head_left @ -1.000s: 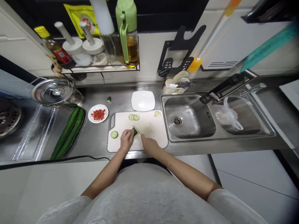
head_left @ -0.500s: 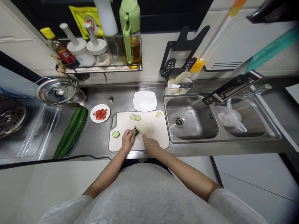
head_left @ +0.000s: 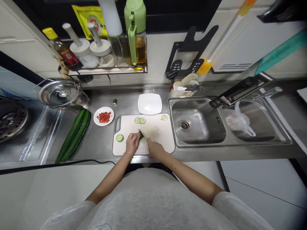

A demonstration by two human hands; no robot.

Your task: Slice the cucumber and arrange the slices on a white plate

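Note:
My left hand (head_left: 132, 143) is closed on a short dark-green piece of cucumber (head_left: 141, 135) at the middle of the white cutting board (head_left: 165, 137). My right hand (head_left: 154, 149) grips a knife (head_left: 143, 134), its handle hidden in the fist and its blade against the cucumber piece. Farther back on the board lie a few overlapping cucumber slices (head_left: 142, 120). One slice (head_left: 119, 138) sits near the board's left side, and pale thin slices (head_left: 164, 117) are at its far right corner.
Behind the board stands a white square plate (head_left: 149, 104). To the left are a small plate (head_left: 95, 120) of chopped red bits, a cucumber end (head_left: 114, 101), whole cucumbers (head_left: 74, 135) and a lidded pot (head_left: 62, 95). A double sink (head_left: 199, 121) lies to the right.
The camera view has shifted slightly. The knife blade's angle at the cucumber piece differs a little; both hands keep their places and their grips.

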